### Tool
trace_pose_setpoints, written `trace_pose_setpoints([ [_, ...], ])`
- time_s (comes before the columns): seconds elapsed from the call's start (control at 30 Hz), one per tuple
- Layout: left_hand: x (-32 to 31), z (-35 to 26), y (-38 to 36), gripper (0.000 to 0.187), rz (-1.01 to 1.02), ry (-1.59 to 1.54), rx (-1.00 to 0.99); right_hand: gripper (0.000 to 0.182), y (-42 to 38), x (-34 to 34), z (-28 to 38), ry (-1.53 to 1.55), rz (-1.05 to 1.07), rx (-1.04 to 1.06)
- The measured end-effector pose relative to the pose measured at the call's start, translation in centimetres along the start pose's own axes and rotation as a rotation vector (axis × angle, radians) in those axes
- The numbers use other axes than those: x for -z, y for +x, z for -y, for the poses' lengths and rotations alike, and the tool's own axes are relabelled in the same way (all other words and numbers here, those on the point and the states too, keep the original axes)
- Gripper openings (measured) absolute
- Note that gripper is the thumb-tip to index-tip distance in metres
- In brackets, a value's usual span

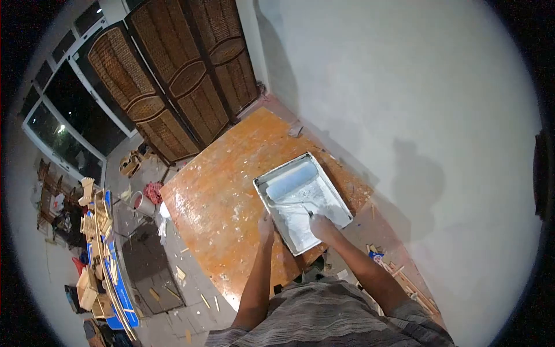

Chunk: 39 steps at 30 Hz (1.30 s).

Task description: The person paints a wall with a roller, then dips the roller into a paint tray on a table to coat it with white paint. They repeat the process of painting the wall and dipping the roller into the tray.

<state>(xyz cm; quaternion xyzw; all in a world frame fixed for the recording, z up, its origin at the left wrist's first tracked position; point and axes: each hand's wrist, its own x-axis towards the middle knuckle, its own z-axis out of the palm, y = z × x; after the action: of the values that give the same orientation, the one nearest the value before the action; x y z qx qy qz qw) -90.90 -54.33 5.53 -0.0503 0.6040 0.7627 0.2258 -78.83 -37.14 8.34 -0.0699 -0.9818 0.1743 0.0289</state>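
A white paint tray (299, 236) lies on a paint-spattered orange board (208, 191). The paint roller (292, 179) rests across the far end of the tray, its sleeve coated pale with paint. My right hand (322, 226) is closed round the roller's handle over the near right part of the tray. At the tray's left edge is my left hand (266, 229), its fingers against the rim and partly hidden, so their grip on it is hard to make out.
A pale wall (370, 69) rises on the right. Behind the board stands a woven folding screen (191, 75). On the left are a bucket (142, 203) and a blue table (122, 289) loaded with wood pieces. Wood strips (407, 283) lie at the lower right.
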Motion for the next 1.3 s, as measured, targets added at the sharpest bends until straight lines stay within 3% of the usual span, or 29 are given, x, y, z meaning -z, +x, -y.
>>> trace_pose_setpoints([
  [0.1, 1.0, 2.9, 1.5, 0.031, -0.056, 0.072, -0.084, 0.018, -6.3, 1.7, -0.2, -0.150, -0.137, 0.163],
  [0.17, 1.4, 3.0, 2.0, 0.031, -0.060, 0.060, -0.086, 0.017, -9.3, 1.2, -0.1, 0.029, 0.120, -0.171],
  [0.2, 0.9, 1.6, 1.0, 0.031, -0.045, 0.028, -0.053, 0.019, -11.1, 0.5, 0.0, -0.011, 0.124, -0.199],
  [0.3, 0.5, 2.0, 1.4, 0.030, -0.038, -0.042, -0.074, 0.028, -16.2, 2.4, 0.5, -0.010, 0.108, 0.024],
  [0.4, 0.8, 1.5, 0.9, 0.028, -0.032, 0.014, -0.037, 0.036, -18.3, 7.5, 3.3, 0.173, 0.362, -0.394],
  [0.5, 1.4, 2.3, 1.5, 0.027, -0.008, 0.043, -0.026, 0.042, -20.3, 6.6, 3.0, 0.331, 0.286, -0.550],
  [0.6, 1.9, 2.4, 2.0, 0.025, 0.037, 0.053, 0.020, 0.044, -18.3, 6.1, 2.4, 0.364, 0.301, -0.505],
  [0.63, 2.0, 2.5, 2.3, 0.024, 0.057, 0.061, 0.048, 0.045, -16.1, 9.9, 4.9, 0.526, 0.381, -0.633],
  [0.73, 3.1, 3.7, 3.7, 0.031, 0.080, 0.165, 0.087, 0.045, -11.3, 4.4, 2.5, 0.346, 0.219, -0.549],
  [0.87, 3.4, 5.5, 4.6, 0.032, 0.110, 0.152, -0.163, 0.046, -5.2, 2.1, 1.6, 0.324, 0.197, -0.491],
  [0.9, 3.4, 6.4, 5.4, 0.034, 0.078, 0.101, -0.117, 0.044, -4.5, 0.3, 0.9, 0.210, 0.154, -0.442],
  [1.0, 2.5, 3.3, 2.9, 0.033, 0.093, 0.066, -0.006, 0.040, -7.1, -2.0, -0.8, 0.084, -0.006, -0.010],
  [1.03, 2.0, 1.9, 1.6, 0.031, 0.062, 0.050, 0.058, 0.034, -8.3, -0.9, 0.4, 0.068, -0.019, -0.108],
  [1.13, 2.7, 3.8, 3.4, 0.032, 0.025, 0.195, -0.064, 0.024, -13.7, 2.7, 3.9, 0.100, -0.071, -0.439],
  [1.2, 3.3, 6.6, 5.7, 0.033, 0.054, 0.125, -0.080, 0.020, -16.8, 1.8, 4.3, -0.086, -0.217, -0.448],
  [1.3, 3.5, 6.2, 5.2, 0.034, 0.003, 0.261, -0.065, 0.020, -21.0, 0.3, 3.8, -0.301, -0.169, -0.213],
])
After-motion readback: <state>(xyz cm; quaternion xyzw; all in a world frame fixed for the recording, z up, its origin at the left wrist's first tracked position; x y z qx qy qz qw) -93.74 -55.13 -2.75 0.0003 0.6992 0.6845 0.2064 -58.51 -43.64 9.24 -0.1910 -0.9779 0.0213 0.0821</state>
